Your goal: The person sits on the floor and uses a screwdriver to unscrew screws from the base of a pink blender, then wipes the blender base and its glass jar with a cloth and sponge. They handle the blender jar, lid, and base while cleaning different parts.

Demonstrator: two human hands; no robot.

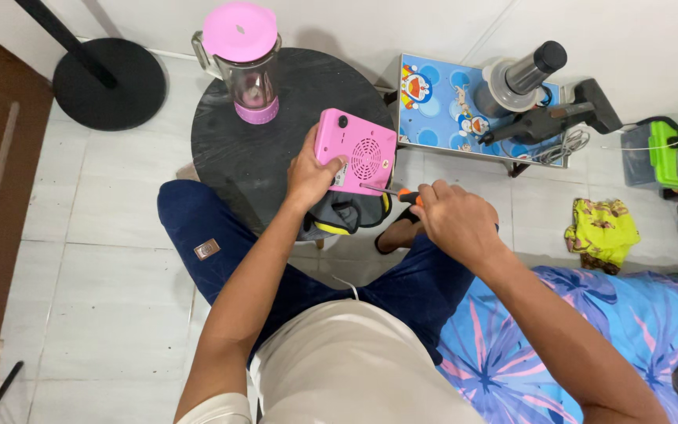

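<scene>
Seen from above, a seated person in dark blue trousers worked over a round black table [253,157], the landmark here. Far left of the table stood a black round stand base [111,82] on the pale tiled floor. On the table's back edge sat a clear blender jar [245,67] with a pink lid and pink collar. At the table's front right edge, the left hand [309,177] was wrapped around a pink appliance base [355,151], thumb on its vented face, fingers pressing behind, tilting it up. Just right of it, the right hand [453,220] was closed around an orange-handled screwdriver [394,192], whose metal tip touched the pink base's lower edge. Right of the table stood a low blue cartoon-printed table [441,102] bearing a grey appliance. Farther right lay a yellow-green cloth [602,232] on the floor.
</scene>
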